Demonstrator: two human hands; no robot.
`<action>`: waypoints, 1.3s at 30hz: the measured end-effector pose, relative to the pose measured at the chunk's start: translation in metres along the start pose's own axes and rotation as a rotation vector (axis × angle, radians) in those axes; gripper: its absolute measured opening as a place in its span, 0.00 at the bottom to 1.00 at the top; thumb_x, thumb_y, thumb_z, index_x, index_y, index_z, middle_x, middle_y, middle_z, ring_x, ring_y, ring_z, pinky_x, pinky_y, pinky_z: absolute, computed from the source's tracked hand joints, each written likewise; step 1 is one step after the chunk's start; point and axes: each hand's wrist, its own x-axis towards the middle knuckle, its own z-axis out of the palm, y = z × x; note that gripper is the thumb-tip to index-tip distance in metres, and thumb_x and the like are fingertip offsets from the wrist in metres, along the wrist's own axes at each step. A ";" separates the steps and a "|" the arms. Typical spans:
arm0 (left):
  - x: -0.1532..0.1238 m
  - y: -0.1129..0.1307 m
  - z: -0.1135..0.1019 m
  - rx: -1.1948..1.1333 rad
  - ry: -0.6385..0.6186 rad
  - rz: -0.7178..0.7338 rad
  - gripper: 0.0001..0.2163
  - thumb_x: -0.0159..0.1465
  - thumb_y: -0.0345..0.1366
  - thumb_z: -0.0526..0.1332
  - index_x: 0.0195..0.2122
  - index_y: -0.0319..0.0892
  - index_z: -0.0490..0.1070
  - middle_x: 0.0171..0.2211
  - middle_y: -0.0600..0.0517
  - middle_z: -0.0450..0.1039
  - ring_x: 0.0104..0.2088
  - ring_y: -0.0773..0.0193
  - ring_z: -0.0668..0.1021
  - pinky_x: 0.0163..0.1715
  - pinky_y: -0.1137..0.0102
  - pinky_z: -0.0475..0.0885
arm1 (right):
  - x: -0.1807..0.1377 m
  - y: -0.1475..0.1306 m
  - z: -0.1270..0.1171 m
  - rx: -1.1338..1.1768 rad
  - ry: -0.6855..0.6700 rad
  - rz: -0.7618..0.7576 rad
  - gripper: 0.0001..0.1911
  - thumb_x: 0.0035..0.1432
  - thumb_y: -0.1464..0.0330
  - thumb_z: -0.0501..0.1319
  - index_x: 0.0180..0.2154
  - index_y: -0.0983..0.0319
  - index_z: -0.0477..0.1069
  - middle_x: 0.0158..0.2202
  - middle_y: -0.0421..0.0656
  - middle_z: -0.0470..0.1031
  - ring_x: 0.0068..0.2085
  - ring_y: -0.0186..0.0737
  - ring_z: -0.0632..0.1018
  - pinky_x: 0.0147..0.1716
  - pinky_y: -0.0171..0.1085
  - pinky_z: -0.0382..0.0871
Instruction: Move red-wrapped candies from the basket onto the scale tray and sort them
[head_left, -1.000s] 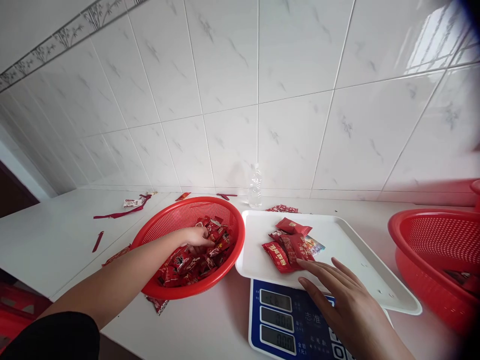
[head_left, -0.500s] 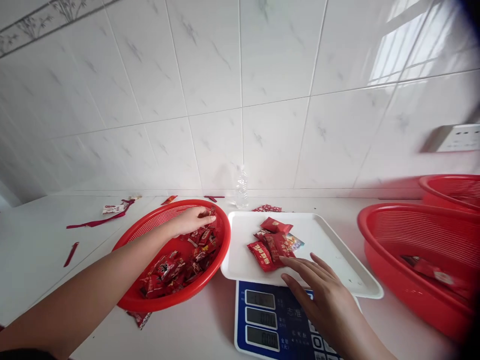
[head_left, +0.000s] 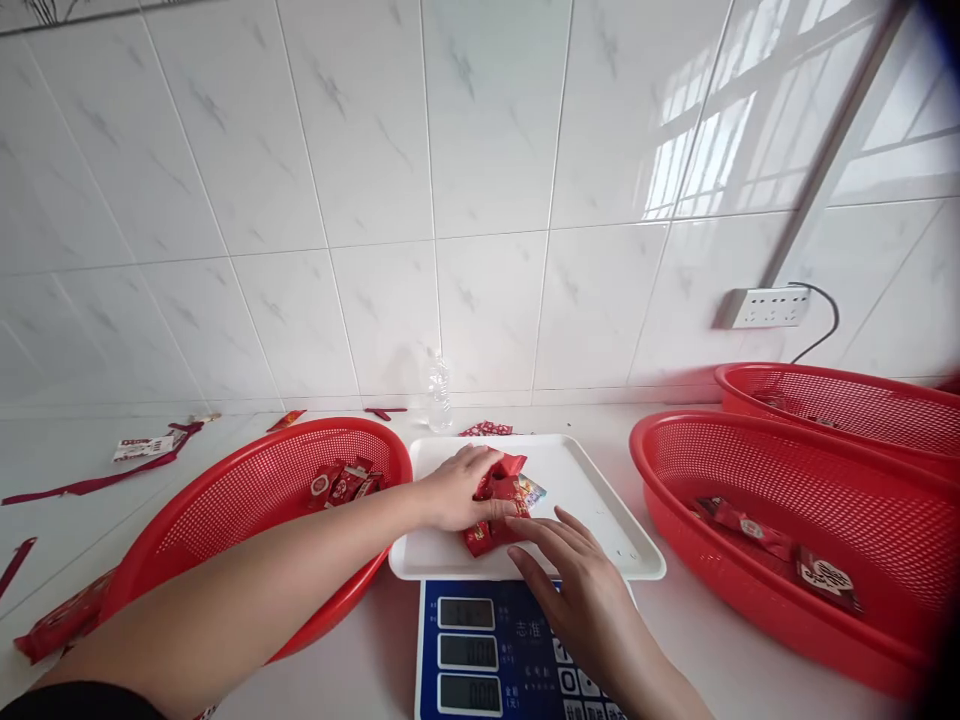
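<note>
My left hand [head_left: 454, 489] reaches across onto the white tray [head_left: 600, 500] and its curled fingers hold red snack packets [head_left: 501, 478] over a small pile of them. My right hand [head_left: 576, 590] lies flat with fingers spread, fingertips on the tray's near edge beside the pile, palm over the blue scale [head_left: 480, 655] under the tray. The red basket on the left [head_left: 247, 520] holds several more red packets [head_left: 341, 482] at its far side.
Two more red baskets [head_left: 787, 500] stand at the right; the nearer one holds a few packets [head_left: 780, 555]. A clear bottle [head_left: 439, 392] stands by the tiled wall. Red strips and wrappers [head_left: 97, 470] litter the white counter at the left. A socket [head_left: 765, 307] is on the wall.
My left hand left the left basket and moved right onto the tray with red packets. My right hand stayed at the tray's near edge. The view swung to the right.
</note>
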 end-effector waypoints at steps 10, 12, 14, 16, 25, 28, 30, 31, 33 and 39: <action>0.020 0.002 0.018 0.055 0.048 0.023 0.31 0.59 0.58 0.59 0.58 0.45 0.64 0.58 0.41 0.63 0.59 0.44 0.66 0.58 0.52 0.59 | 0.002 0.001 -0.003 0.036 0.063 0.018 0.10 0.66 0.69 0.52 0.44 0.57 0.71 0.37 0.42 0.82 0.36 0.41 0.82 0.50 0.53 0.73; 0.017 0.001 0.013 0.039 0.050 0.000 0.34 0.59 0.58 0.58 0.62 0.43 0.59 0.61 0.40 0.60 0.62 0.43 0.62 0.61 0.51 0.56 | 0.003 0.001 -0.003 0.044 0.080 0.031 0.10 0.66 0.68 0.52 0.42 0.57 0.71 0.36 0.41 0.81 0.34 0.40 0.82 0.49 0.51 0.73; 0.010 0.002 0.005 0.015 0.061 -0.036 0.35 0.62 0.57 0.56 0.65 0.40 0.54 0.65 0.38 0.54 0.65 0.45 0.57 0.63 0.52 0.53 | 0.004 0.002 -0.004 0.044 0.100 0.042 0.10 0.66 0.68 0.52 0.40 0.57 0.71 0.35 0.41 0.81 0.34 0.40 0.82 0.49 0.51 0.74; -0.008 0.005 -0.003 -0.011 0.076 -0.066 0.32 0.66 0.53 0.52 0.66 0.40 0.52 0.67 0.38 0.51 0.67 0.49 0.56 0.64 0.55 0.53 | 0.004 0.003 -0.005 0.040 0.120 0.043 0.10 0.66 0.68 0.52 0.40 0.58 0.71 0.35 0.41 0.82 0.34 0.40 0.82 0.48 0.51 0.74; -0.141 -0.002 -0.003 0.418 0.028 -0.125 0.27 0.65 0.47 0.58 0.65 0.61 0.56 0.68 0.53 0.50 0.67 0.44 0.53 0.61 0.42 0.56 | 0.003 -0.004 -0.006 0.030 0.169 -0.009 0.09 0.66 0.68 0.52 0.39 0.57 0.71 0.34 0.41 0.82 0.34 0.40 0.82 0.47 0.48 0.75; -0.149 -0.008 0.003 0.556 0.033 -0.149 0.20 0.67 0.40 0.55 0.61 0.58 0.64 0.66 0.52 0.55 0.66 0.44 0.56 0.62 0.40 0.52 | 0.003 -0.006 -0.004 0.013 0.171 -0.027 0.09 0.66 0.69 0.52 0.39 0.57 0.71 0.34 0.41 0.82 0.34 0.40 0.82 0.47 0.47 0.75; -0.147 -0.011 0.005 0.619 0.068 -0.152 0.19 0.68 0.36 0.53 0.60 0.53 0.67 0.65 0.50 0.58 0.66 0.42 0.57 0.62 0.37 0.49 | 0.003 -0.005 -0.002 0.002 0.167 -0.032 0.10 0.66 0.69 0.52 0.39 0.58 0.71 0.34 0.42 0.82 0.33 0.40 0.82 0.47 0.47 0.75; -0.145 -0.012 0.006 0.640 0.090 -0.151 0.19 0.67 0.34 0.52 0.59 0.51 0.68 0.64 0.49 0.59 0.65 0.41 0.58 0.62 0.37 0.47 | 0.003 -0.004 -0.001 -0.004 0.170 -0.033 0.10 0.66 0.70 0.52 0.39 0.58 0.71 0.34 0.42 0.82 0.33 0.40 0.82 0.46 0.48 0.75; -0.143 -0.014 0.008 0.659 0.139 -0.151 0.22 0.64 0.27 0.51 0.58 0.49 0.70 0.64 0.48 0.61 0.65 0.40 0.57 0.62 0.36 0.46 | 0.003 -0.002 0.000 -0.015 0.180 -0.033 0.10 0.65 0.70 0.52 0.39 0.58 0.72 0.34 0.42 0.82 0.32 0.40 0.82 0.46 0.48 0.75; -0.143 -0.024 0.006 0.529 0.206 -0.140 0.19 0.66 0.30 0.52 0.55 0.52 0.71 0.63 0.51 0.63 0.65 0.49 0.62 0.63 0.44 0.54 | 0.003 0.003 0.002 -0.039 0.207 -0.020 0.10 0.65 0.70 0.52 0.38 0.58 0.72 0.31 0.41 0.81 0.30 0.39 0.81 0.47 0.48 0.74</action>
